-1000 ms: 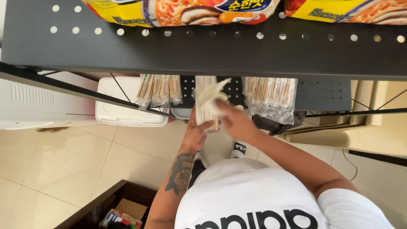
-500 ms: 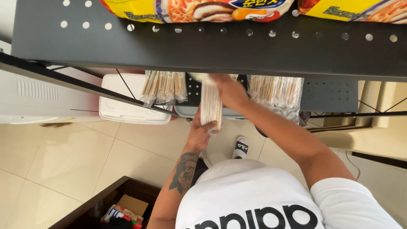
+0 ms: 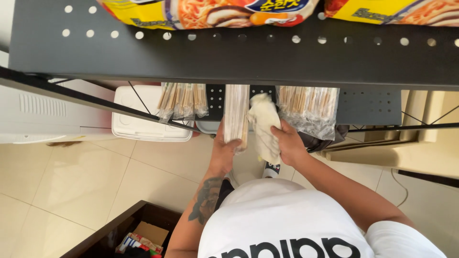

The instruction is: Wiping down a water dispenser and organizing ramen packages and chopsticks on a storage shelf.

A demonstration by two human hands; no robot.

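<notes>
A: Gripping what, exactly?
B: Left hand (image 3: 224, 150) is closing its fingers around a clear pack of wooden chopsticks (image 3: 236, 114), holding it upright at the lower shelf (image 3: 370, 106) edge.
A: And the other?
B: Right hand (image 3: 288, 143) is pinching a crumpled white cloth (image 3: 264, 125), touching that pack, between two more chopstick bundles (image 3: 308, 107)
</notes>
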